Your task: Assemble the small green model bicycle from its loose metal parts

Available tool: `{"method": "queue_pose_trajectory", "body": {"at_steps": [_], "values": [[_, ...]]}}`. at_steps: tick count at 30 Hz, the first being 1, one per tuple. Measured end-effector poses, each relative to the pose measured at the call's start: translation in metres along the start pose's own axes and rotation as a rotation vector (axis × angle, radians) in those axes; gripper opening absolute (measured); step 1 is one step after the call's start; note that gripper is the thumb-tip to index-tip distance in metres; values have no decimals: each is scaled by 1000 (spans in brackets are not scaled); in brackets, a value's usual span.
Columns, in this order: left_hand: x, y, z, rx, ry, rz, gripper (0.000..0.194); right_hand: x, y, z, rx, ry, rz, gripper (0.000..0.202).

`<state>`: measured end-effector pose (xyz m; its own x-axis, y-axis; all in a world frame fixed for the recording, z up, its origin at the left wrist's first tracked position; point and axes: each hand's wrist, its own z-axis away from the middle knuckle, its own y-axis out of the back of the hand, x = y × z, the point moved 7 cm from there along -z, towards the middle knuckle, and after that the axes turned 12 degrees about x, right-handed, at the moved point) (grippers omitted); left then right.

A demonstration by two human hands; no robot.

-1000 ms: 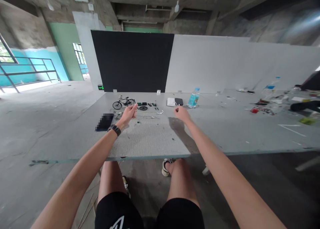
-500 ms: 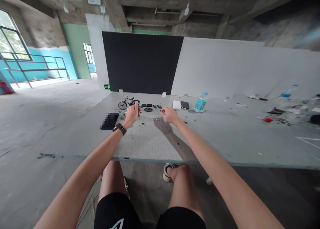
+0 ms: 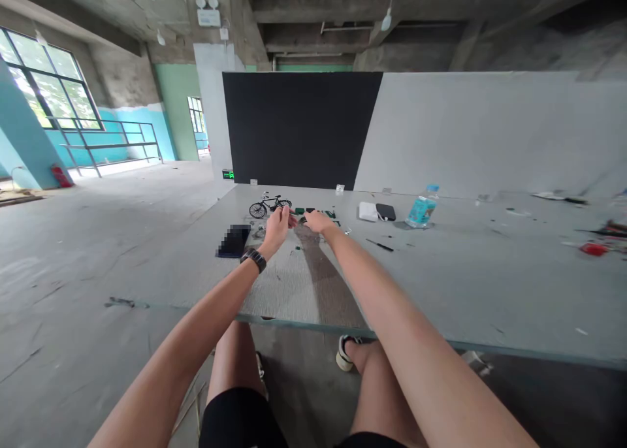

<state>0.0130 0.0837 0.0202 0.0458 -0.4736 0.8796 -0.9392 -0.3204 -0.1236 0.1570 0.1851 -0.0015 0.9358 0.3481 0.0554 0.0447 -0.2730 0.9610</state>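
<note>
My left hand is above the table with its fingers curled together, and what they hold, if anything, is too small to make out. Close to its right, my right hand has thumb and fingers pinched, the contents of that pinch unclear. Between the fingertips shows part of a small dark wheel, mostly covered by my right hand. Behind my left hand stands a black miniature bicycle. Small green and black parts lie in a row beyond my right hand, partly hidden.
A dark tablet-like slab lies left of my left hand. To the right are a thin dark tool, a white case, a black case and a blue-labelled bottle. Red and dark items lie at far right.
My right hand has moved left, closer to my left hand, and now covers much of the small wheel. The whole view has swung left, so the table things appear further right.
</note>
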Motion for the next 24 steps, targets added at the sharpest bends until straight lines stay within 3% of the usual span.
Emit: {"method": "queue_pose_trajectory", "body": {"at_steps": [5,10,14,17,20,24], "values": [[-2,8,-6,51,-56,-104,44,9,10,11,69,23,-23,23],[-16,9,-9,64,41,-22,40,22,33,31,201,17,-124,25],[-21,5,-6,53,172,174,31,29,54,59,410,-96,-596,30],[-19,-5,2,-48,248,277,26,27,60,83,538,-153,-980,38],[-15,-14,12,-160,276,286,24,17,61,100,567,-142,-1187,48],[-10,-17,19,-182,267,297,25,5,62,108,550,-148,-1287,51]]}}
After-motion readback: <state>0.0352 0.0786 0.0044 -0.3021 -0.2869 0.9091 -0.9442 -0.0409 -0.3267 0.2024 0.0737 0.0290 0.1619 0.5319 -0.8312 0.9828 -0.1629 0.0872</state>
